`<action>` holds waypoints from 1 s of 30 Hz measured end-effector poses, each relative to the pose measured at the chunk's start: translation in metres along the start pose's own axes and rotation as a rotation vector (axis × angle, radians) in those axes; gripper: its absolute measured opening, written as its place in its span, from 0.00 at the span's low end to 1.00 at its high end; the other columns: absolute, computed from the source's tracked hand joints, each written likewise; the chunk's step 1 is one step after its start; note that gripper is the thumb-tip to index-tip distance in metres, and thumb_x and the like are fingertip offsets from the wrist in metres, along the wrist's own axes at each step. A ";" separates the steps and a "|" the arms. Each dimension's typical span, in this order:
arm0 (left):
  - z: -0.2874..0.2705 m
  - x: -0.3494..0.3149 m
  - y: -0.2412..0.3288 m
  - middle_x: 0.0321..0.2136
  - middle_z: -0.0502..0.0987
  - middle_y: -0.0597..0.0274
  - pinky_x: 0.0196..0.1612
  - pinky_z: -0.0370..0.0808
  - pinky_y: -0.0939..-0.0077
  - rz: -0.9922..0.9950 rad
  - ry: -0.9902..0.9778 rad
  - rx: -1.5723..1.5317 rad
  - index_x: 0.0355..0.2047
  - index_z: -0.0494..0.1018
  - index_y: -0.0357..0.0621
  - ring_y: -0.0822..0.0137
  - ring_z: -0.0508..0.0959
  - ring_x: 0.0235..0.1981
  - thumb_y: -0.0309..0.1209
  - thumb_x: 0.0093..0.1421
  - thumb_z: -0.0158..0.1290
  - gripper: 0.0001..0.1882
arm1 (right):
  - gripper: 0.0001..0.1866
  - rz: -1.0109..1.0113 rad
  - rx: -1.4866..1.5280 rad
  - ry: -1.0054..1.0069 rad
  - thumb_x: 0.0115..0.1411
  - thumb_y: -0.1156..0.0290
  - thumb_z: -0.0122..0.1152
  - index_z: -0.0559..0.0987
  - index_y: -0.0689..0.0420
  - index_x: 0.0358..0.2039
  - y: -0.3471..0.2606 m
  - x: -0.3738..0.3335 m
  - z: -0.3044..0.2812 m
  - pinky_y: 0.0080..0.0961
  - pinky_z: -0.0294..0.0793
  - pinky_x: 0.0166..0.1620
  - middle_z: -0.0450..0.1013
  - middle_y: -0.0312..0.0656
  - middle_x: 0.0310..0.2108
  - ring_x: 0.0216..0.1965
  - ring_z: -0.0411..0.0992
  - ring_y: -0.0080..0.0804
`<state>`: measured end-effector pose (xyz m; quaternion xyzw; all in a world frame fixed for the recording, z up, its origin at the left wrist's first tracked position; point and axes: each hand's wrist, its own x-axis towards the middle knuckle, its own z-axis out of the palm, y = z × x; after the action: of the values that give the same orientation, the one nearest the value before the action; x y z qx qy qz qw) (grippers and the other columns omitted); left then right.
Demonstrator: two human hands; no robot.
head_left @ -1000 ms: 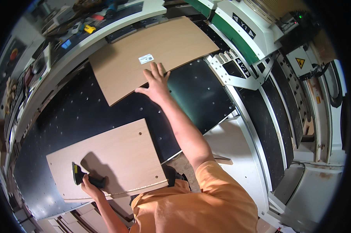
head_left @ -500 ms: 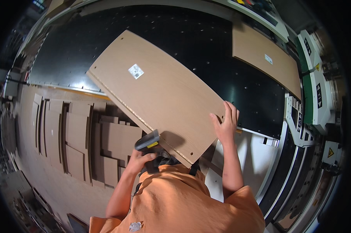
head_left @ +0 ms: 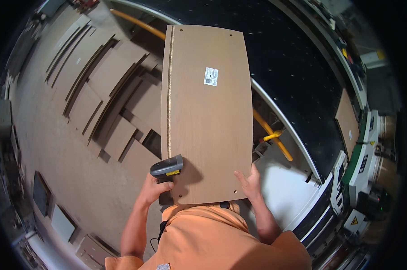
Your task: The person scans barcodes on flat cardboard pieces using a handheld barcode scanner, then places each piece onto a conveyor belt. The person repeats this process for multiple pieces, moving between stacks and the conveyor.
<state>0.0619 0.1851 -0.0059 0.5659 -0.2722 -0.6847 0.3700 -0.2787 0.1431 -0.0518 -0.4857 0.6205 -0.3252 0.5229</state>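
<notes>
A long light-brown wood panel (head_left: 210, 121) extends away from my waist. It has a groove along its left side, a hole near each corner and a white printed label (head_left: 211, 76) towards its far end. My right hand (head_left: 250, 182) grips the panel's right edge near the close corner, thumb on top and fingers hidden underneath. In my left hand (head_left: 154, 186) is a dark grey handheld barcode scanner (head_left: 166, 166) with a yellow sticker, held over the panel's near left corner. Whether that hand also touches the panel, I cannot tell.
A black worktable (head_left: 298, 63) lies beyond to the right, with a yellow bar (head_left: 271, 135) below its edge. Another brown panel (head_left: 347, 121) rests at its far right, beside a white and green machine (head_left: 359, 166). Several stacks of panels (head_left: 100, 85) stand on the floor at left.
I have turned to the right of the floor stacks' earlier view, away from the table. The panel has swung from diagonal over the table to pointing straight ahead, off the table. Both hands keep their holds.
</notes>
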 end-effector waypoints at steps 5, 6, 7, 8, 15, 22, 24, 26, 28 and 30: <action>-0.026 -0.094 -0.066 0.45 0.77 0.64 0.54 0.71 0.72 0.088 0.197 -0.085 0.54 0.73 0.38 0.71 0.74 0.48 0.29 0.46 0.63 0.31 | 0.25 0.013 -0.076 -0.245 0.53 0.65 0.75 0.74 0.65 0.46 -0.007 -0.029 0.035 0.28 0.76 0.46 0.79 0.43 0.40 0.41 0.76 0.27; -0.031 -0.117 -0.078 0.45 0.78 0.65 0.53 0.72 0.72 0.106 0.244 -0.131 0.53 0.73 0.38 0.72 0.74 0.46 0.29 0.46 0.63 0.31 | 0.25 -0.008 -0.149 -0.310 0.53 0.65 0.75 0.74 0.65 0.45 -0.011 -0.035 0.046 0.28 0.76 0.46 0.79 0.43 0.40 0.41 0.76 0.27; -0.038 -0.140 -0.091 0.45 0.78 0.65 0.52 0.72 0.73 0.103 0.276 -0.154 0.53 0.73 0.38 0.73 0.74 0.46 0.29 0.46 0.63 0.31 | 0.26 -0.067 -0.175 -0.343 0.51 0.65 0.75 0.74 0.65 0.45 -0.016 -0.042 0.062 0.29 0.76 0.46 0.80 0.45 0.39 0.41 0.78 0.29; -0.046 -0.163 -0.105 0.45 0.78 0.65 0.51 0.73 0.73 0.108 0.331 -0.152 0.54 0.73 0.38 0.73 0.74 0.46 0.28 0.46 0.63 0.31 | 0.26 -0.087 -0.207 -0.382 0.50 0.65 0.75 0.74 0.65 0.45 -0.020 -0.050 0.079 0.30 0.77 0.46 0.80 0.45 0.39 0.41 0.78 0.30; -0.100 -0.312 -0.233 0.39 0.78 0.68 0.47 0.74 0.73 0.251 0.663 -0.243 0.46 0.76 0.39 0.75 0.75 0.41 0.25 0.44 0.67 0.26 | 0.27 -0.379 -0.381 -0.662 0.45 0.65 0.76 0.76 0.65 0.42 -0.028 -0.137 0.223 0.28 0.78 0.40 0.81 0.46 0.35 0.36 0.80 0.30; -0.125 -0.478 -0.339 0.35 0.80 0.66 0.42 0.75 0.76 0.383 0.972 -0.468 0.42 0.77 0.38 0.75 0.77 0.37 0.25 0.45 0.67 0.22 | 0.28 -0.547 -0.425 -1.010 0.44 0.65 0.77 0.76 0.65 0.42 -0.015 -0.265 0.379 0.25 0.78 0.37 0.80 0.44 0.33 0.33 0.79 0.25; -0.127 -0.508 -0.367 0.34 0.80 0.66 0.40 0.76 0.76 0.442 1.059 -0.581 0.43 0.77 0.38 0.75 0.77 0.36 0.25 0.45 0.68 0.22 | 0.28 -0.585 -0.393 -1.131 0.43 0.65 0.78 0.76 0.66 0.42 -0.011 -0.300 0.422 0.22 0.77 0.34 0.80 0.43 0.31 0.30 0.78 0.22; -0.118 -0.517 -0.391 0.34 0.79 0.66 0.40 0.76 0.76 0.399 1.140 -0.707 0.43 0.77 0.38 0.75 0.77 0.35 0.25 0.45 0.67 0.22 | 0.28 -0.693 -0.461 -1.229 0.43 0.65 0.79 0.76 0.66 0.41 -0.013 -0.316 0.457 0.20 0.75 0.31 0.79 0.41 0.28 0.27 0.75 0.20; -0.125 -0.543 -0.417 0.35 0.80 0.66 0.41 0.75 0.75 0.475 1.220 -0.772 0.43 0.77 0.37 0.75 0.77 0.37 0.26 0.46 0.67 0.22 | 0.28 -0.759 -0.498 -1.324 0.43 0.64 0.79 0.76 0.66 0.40 -0.008 -0.351 0.501 0.18 0.72 0.28 0.78 0.39 0.26 0.24 0.73 0.18; -0.142 -0.570 -0.438 0.36 0.80 0.66 0.42 0.75 0.74 0.487 1.313 -0.802 0.43 0.78 0.37 0.74 0.76 0.37 0.26 0.46 0.67 0.22 | 0.27 -0.816 -0.491 -1.420 0.43 0.64 0.79 0.76 0.65 0.39 -0.005 -0.388 0.555 0.17 0.70 0.26 0.77 0.38 0.24 0.22 0.70 0.17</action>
<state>0.1621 0.9093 -0.0560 0.6017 0.1514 -0.1582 0.7681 0.2508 0.5655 -0.0527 -0.8592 -0.0250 0.0369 0.5097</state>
